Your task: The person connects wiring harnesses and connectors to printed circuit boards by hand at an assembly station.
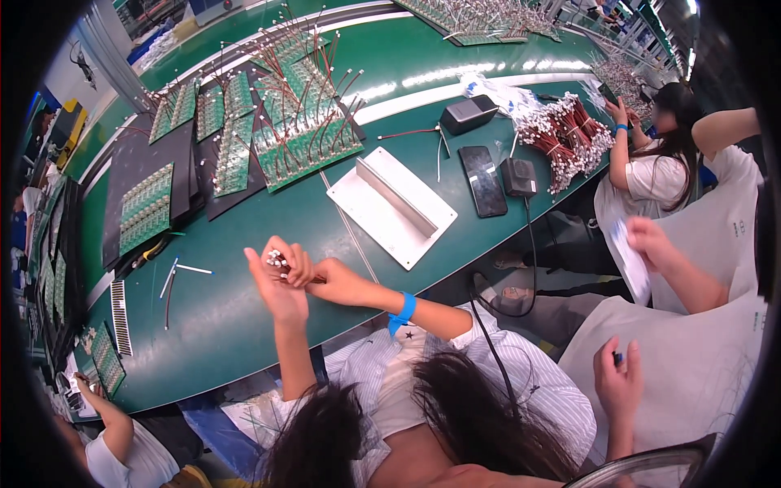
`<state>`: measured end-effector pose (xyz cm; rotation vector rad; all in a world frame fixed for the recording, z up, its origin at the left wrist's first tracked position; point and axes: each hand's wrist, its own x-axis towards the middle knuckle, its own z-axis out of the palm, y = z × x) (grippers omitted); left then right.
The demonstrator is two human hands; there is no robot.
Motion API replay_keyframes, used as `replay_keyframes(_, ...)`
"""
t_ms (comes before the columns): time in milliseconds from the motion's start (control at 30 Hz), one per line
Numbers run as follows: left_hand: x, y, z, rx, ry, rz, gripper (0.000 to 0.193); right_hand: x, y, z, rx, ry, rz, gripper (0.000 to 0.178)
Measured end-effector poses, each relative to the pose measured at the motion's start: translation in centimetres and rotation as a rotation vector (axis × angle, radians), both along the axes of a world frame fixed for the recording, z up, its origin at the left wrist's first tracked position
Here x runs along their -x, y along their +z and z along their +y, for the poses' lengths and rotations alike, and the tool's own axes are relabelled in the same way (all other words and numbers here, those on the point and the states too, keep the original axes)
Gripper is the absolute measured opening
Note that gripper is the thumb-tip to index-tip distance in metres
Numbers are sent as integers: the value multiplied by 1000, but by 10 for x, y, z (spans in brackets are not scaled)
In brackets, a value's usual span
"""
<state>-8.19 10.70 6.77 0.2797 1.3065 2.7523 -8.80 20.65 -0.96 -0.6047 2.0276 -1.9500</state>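
My left hand is raised over the near part of the table, thumb out and fingers curled around a small bunch of wires with white connectors. The connectors stick out between thumb and fingers. My right hand, below a blue wristband, meets it from the right, its fingers closed at the reddish-brown wire ends; they are partly hidden. Beyond my hands lies a white metal plate with an upright rib. To the left are loose wires and a white stick-like piece.
Green circuit boards with wires stand on black sheets at the back left, near pliers. A phone, a black box, a corded black device and a large wire bundle lie right. People stand close on my right.
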Motion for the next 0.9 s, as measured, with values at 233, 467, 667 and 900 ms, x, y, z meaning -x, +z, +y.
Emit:
replay_keyframes(233,-3,9,11,-59,56,1,58,0,-8,-5,73,2,-16,23)
replay_keyframes(467,2,4,6,-61,11,-41,34,2,-6,-1,65,36,21,24)
replay_keyframes(667,1,4,3,-110,17,-96,31,-2,18,7,-31,147,-191,25)
replay_keyframes(900,22,-15,-7,-337,-74,-210,36,-3,-2,5,0,26,-182,34)
